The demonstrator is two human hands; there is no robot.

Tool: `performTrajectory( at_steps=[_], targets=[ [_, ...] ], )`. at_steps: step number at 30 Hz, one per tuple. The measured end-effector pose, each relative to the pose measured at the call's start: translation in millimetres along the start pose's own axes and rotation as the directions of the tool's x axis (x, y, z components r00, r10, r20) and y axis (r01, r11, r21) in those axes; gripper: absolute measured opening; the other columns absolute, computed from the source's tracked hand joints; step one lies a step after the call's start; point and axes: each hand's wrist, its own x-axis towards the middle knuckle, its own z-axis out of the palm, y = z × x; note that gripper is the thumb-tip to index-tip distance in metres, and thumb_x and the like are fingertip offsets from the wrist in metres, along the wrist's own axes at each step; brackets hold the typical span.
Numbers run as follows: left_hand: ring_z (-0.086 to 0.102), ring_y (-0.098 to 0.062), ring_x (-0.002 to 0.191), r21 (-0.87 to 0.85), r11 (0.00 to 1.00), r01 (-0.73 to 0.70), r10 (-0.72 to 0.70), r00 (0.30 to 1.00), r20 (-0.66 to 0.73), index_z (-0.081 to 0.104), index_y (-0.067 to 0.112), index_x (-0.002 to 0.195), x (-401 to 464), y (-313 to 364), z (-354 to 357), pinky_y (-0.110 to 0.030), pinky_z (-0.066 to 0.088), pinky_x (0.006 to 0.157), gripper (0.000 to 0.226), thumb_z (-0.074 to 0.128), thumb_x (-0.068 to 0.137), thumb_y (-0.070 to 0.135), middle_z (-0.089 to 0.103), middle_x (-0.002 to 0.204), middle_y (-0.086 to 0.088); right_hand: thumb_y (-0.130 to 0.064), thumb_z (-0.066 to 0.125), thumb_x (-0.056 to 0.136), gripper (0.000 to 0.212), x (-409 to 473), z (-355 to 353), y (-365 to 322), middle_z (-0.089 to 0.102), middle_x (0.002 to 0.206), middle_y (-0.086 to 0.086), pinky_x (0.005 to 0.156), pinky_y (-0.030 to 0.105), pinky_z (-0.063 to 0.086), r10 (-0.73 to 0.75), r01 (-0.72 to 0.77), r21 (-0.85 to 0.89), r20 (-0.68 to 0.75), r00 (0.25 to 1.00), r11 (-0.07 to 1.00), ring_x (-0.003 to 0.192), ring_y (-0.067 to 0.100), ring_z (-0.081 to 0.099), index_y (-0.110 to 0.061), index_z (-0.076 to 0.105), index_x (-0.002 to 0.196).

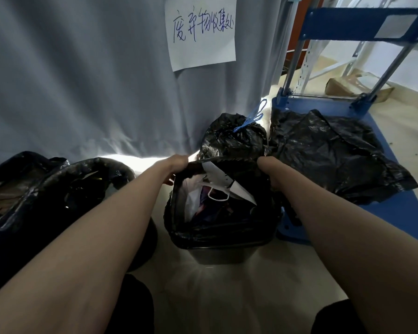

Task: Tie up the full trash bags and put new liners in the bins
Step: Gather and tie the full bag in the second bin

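Observation:
A small black bin (217,255) stands on the floor in front of me, lined with a full black trash bag (220,229) holding paper, a face mask and other waste. My left hand (176,166) grips the bag's far left rim, its fingers hidden behind the plastic. My right hand (267,167) grips the far right rim, its fingers also hidden. Behind the bin sits a tied black bag (232,138) with a blue drawstring (253,116). A loose black liner (333,153) lies spread on the blue cart.
Two more bins with black bags stand at the left (65,189) and far left (12,177). A grey curtain (82,80) with a handwritten paper sign (200,32) hangs behind. A blue hand cart (396,208) stands at the right, with shelving and a cardboard box (357,86) beyond.

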Motion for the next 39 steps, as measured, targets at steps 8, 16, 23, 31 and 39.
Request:
performTrajectory(
  at_steps=[8, 16, 23, 31, 39],
  targets=[
    [0.059, -0.021, 0.077, -0.021, 0.999, -0.041, 0.043, 0.996, 0.08, 0.063, 0.007, 0.103, -7.0, -1.7, -5.6, -0.029, 0.045, 0.066, 0.032, 0.037, 0.094, 0.023, 0.07, 0.098, -0.011, -0.021, 0.047, 0.097, 0.021, -40.9, -10.0, -7.2, 0.057, 0.088, 0.012, 0.057, 0.029, 0.044, 0.031, -0.039, 0.067, 0.112, 0.993, 0.997, 0.071, 0.025, 0.055, -0.005, 0.052, 0.11],
    [0.048, -0.017, 0.068, -0.019, 0.998, -0.062, 0.064, 0.995, 0.07, 0.06, 0.01, 0.097, -6.3, -4.2, -9.4, -0.028, 0.039, 0.065, 0.018, 0.049, 0.089, 0.022, 0.052, 0.077, -0.002, -0.017, 0.041, 0.098, 0.029, -60.7, -11.2, -6.6, 0.04, 0.057, 0.002, 0.04, 0.024, 0.033, 0.091, -0.098, 0.018, 0.234, 0.968, 0.995, 0.046, 0.014, 0.039, -0.012, 0.041, 0.07],
    [0.052, -0.016, 0.071, -0.003, 0.997, -0.076, 0.076, 0.996, 0.053, 0.061, 0.013, 0.086, -1.6, -9.9, -9.8, -0.029, 0.04, 0.069, 0.013, 0.056, 0.088, 0.025, 0.059, 0.079, -0.001, -0.01, 0.039, 0.095, 0.022, -54.1, -4.9, -5.8, 0.037, 0.055, 0.003, 0.034, 0.019, 0.03, 0.058, -0.058, -0.009, 0.222, 0.973, 0.998, 0.036, 0.013, 0.035, -0.013, 0.045, 0.074],
    [0.057, -0.018, 0.07, 0.072, 0.986, -0.153, 0.155, 0.987, -0.03, 0.066, 0.001, 0.091, 3.4, -8.9, -5.1, -0.025, 0.045, 0.06, 0.014, 0.062, 0.092, 0.015, 0.062, 0.082, -0.008, -0.01, 0.05, 0.1, 0.025, -43.9, -2.2, 7.3, 0.044, 0.063, 0.004, 0.041, 0.025, 0.039, 0.076, -0.067, -0.049, 0.198, 0.977, 0.997, 0.049, 0.013, 0.041, -0.009, 0.052, 0.075],
    [0.05, -0.02, 0.078, 0.048, 0.964, -0.26, 0.264, 0.958, -0.114, 0.061, 0.012, 0.084, 7.8, -1.9, -1.4, -0.032, 0.039, 0.071, 0.011, 0.058, 0.09, 0.021, 0.054, 0.082, -0.012, -0.012, 0.064, 0.079, 0.02, -33.4, 4.7, -1.9, 0.071, 0.107, 0.009, 0.088, 0.036, 0.056, -0.218, 0.218, 0.144, -0.018, 0.976, 0.965, 0.095, 0.026, 0.068, -0.012, 0.074, 0.096]
  ],
)
